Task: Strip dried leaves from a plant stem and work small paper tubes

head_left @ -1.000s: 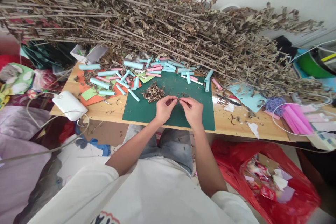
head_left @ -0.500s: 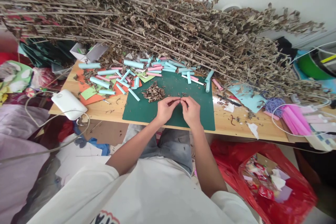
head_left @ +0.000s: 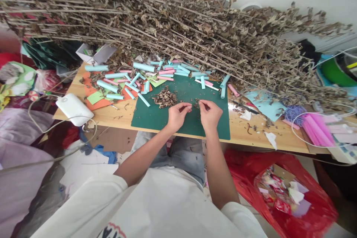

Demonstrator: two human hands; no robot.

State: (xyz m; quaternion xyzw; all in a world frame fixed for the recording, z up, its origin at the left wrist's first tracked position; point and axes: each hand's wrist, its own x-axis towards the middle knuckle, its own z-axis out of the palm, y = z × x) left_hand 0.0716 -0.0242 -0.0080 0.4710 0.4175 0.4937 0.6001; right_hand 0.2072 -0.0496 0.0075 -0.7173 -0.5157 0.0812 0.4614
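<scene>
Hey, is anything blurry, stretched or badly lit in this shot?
Head view: soft, even light, no hard shadows on the green mat; head view: the dry plant bundle smears toward the far left edge; head view: anything pinched in the left hand or right hand is too small to make out.

wooden table [head_left: 240,134] | green mat [head_left: 153,121]: beneath left hand [head_left: 177,116] and right hand [head_left: 211,115] | orange paper [head_left: 106,103], white device [head_left: 74,109]: left of left hand | light-blue sheet [head_left: 267,104], purple string [head_left: 294,114]: right of right hand
</scene>
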